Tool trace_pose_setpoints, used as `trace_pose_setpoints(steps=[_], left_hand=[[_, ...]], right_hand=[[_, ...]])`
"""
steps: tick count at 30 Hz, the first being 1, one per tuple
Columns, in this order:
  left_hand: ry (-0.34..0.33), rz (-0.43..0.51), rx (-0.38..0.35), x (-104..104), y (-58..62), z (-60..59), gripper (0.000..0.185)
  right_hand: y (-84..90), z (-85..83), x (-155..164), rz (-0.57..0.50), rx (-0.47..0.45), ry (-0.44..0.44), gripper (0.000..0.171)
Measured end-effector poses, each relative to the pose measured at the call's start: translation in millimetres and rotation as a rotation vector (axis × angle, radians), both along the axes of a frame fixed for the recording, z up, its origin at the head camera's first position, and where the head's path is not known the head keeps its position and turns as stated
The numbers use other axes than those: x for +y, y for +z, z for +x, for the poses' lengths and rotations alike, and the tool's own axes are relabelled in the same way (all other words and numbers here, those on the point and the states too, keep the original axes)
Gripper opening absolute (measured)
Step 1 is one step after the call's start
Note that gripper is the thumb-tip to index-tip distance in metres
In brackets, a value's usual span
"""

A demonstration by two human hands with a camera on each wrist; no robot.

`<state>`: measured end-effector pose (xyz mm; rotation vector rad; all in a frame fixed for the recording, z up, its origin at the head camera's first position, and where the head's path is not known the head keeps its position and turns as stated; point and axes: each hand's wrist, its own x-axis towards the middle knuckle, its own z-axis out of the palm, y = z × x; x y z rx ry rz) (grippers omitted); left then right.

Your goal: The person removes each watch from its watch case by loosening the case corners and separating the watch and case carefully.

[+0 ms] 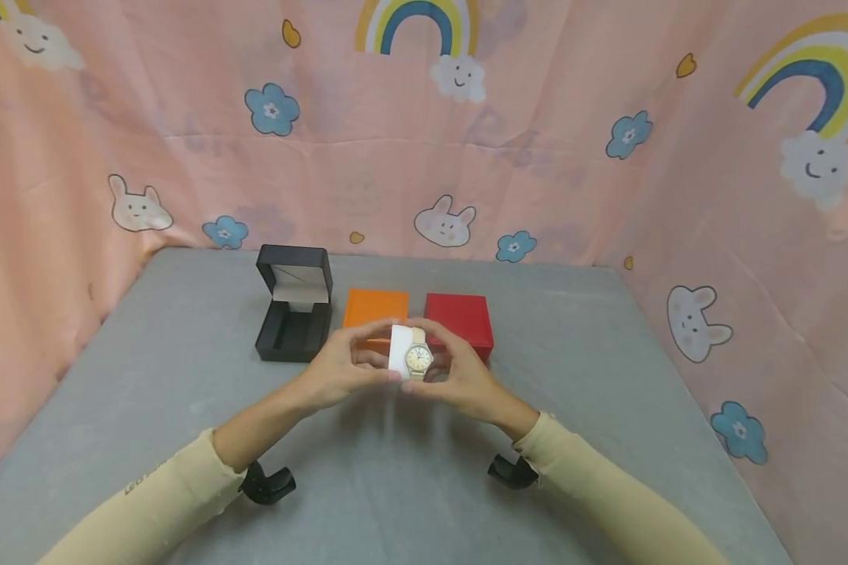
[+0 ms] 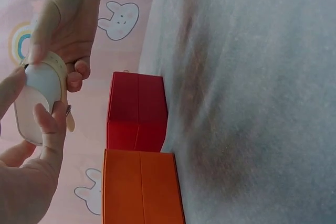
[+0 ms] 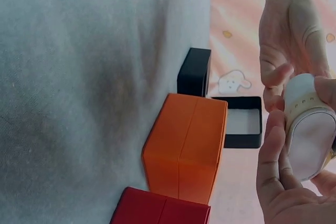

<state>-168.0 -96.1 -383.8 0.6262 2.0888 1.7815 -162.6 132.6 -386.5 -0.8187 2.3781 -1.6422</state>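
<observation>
A wristwatch point(image 1: 418, 358) with a round pale dial and a cream strap is wrapped round a white watch pillow point(image 1: 399, 351), held up over the table. My left hand point(image 1: 341, 362) grips the pillow's left part between thumb and fingers. On the strap side, my right hand point(image 1: 466, 375) pinches the watch and pillow from the right. The left wrist view shows the pillow's rounded flat end point(image 2: 32, 111), with the cream strap point(image 2: 59, 65) near the right fingers. From the right wrist, the opposite flat end point(image 3: 311, 142) of the pillow is visible beside the strap.
At the back left stands a black watch box point(image 1: 293, 314), lid raised, its compartment showing. Right of it are a closed orange box point(image 1: 376, 304) and a closed red box point(image 1: 459, 318), just beyond the hands. A pink printed curtain point(image 1: 551, 157) surrounds the grey table point(image 1: 579, 377).
</observation>
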Motion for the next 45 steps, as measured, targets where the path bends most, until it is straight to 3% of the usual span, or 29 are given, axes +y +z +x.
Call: trace_pose_setpoints(steps=[15,25,45], left_hand=[[-0.033,-0.017,-0.01,2.1,-1.2,-3.3,0.078],[-0.02,-0.019,-0.028,1.5,-1.5,-2.4,0.08],[-0.109,-0.002,0.0,-9.1,-2.8,-8.2,0.077]], right_hand=[[-2.2,-0.8,3.0,0.014,-0.012,0.022,0.079],[-4.7,-4.6,5.5,-0.005,-0.012,0.069,0.079],[-0.8,-7.7,14.2,-0.057,-0.096,0.156,0.079]])
